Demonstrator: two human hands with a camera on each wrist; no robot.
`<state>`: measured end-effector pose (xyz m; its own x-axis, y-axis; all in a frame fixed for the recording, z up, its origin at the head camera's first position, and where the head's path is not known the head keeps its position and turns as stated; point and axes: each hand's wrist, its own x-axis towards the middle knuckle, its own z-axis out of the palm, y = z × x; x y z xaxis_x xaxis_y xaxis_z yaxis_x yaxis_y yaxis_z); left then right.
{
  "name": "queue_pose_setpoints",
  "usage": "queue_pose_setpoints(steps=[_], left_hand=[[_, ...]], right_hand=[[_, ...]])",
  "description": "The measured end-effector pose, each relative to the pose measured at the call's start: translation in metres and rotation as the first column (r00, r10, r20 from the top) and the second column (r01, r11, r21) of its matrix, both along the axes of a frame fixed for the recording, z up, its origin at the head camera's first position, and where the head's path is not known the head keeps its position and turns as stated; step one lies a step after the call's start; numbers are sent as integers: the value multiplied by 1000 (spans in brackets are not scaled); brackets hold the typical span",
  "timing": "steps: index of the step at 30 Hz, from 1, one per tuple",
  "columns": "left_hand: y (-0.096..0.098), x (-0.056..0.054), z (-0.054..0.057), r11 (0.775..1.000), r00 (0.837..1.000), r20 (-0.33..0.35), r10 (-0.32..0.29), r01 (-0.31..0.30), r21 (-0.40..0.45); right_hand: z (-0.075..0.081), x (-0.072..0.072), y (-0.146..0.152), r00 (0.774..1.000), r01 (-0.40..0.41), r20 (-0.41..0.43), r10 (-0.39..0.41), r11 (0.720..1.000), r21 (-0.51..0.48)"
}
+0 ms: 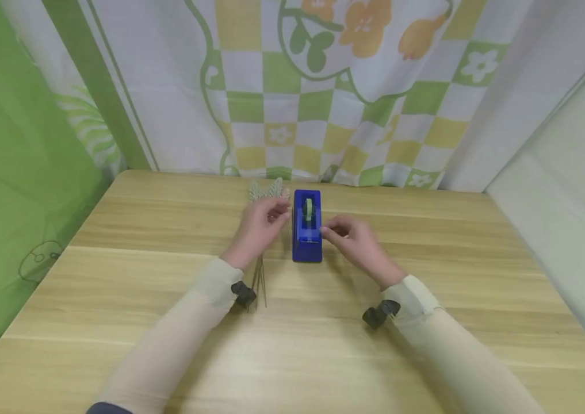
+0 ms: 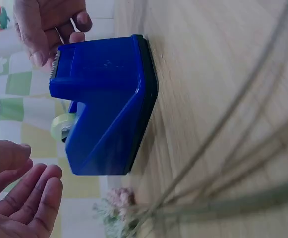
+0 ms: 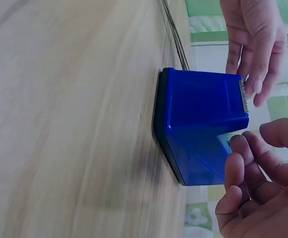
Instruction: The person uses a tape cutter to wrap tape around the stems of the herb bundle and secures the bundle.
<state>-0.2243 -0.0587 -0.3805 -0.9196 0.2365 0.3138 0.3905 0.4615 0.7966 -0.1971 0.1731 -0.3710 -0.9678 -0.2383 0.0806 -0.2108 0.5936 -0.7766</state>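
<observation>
Tape dispenser (image 1: 306, 251), one, blue, stands upright on the wooden table (image 1: 292, 356), between two bare hands and near the patterned curtain (image 1: 354, 126). It carries one roll of pale tape (image 1: 309, 209). Its long axis runs from the person toward the curtain, with the cutter end facing the person and the roll toward the far end. The left hand (image 1: 261, 221) is beside its left side, fingers loosely bent and thumb apart, gripping nothing. The right hand (image 1: 356, 241) is at its right side, fingers curled loosely with a gap between thumb and forefinger; whether it touches the dispenser is unclear. One bundle of artificial stems (image 1: 259, 284) lies by the left hand, its leafy heads (image 1: 276, 188) toward the curtain; the stems overlap too much to count. Two black wrist cameras, one on the left sleeve (image 1: 244, 293) and one on the right (image 1: 381, 313), show only in the head view. Both wrist views reveal the teeth of one metal cutter blade (image 2: 54, 64), a mere thin line from above, and the left one shows the dispenser's notched side profile.
</observation>
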Motion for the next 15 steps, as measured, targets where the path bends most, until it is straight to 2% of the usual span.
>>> queue_pose_setpoints(steps=[8,15], left_hand=[[12,-14,-11,999,998,56,1,-4,53],[20,-16,-13,998,997,76,10,-15,61]], right_hand=[[-2,-7,-10,994,-16,108,18,1000,-24],[-1,-8,-14,985,-17,174,21,1000,-26]])
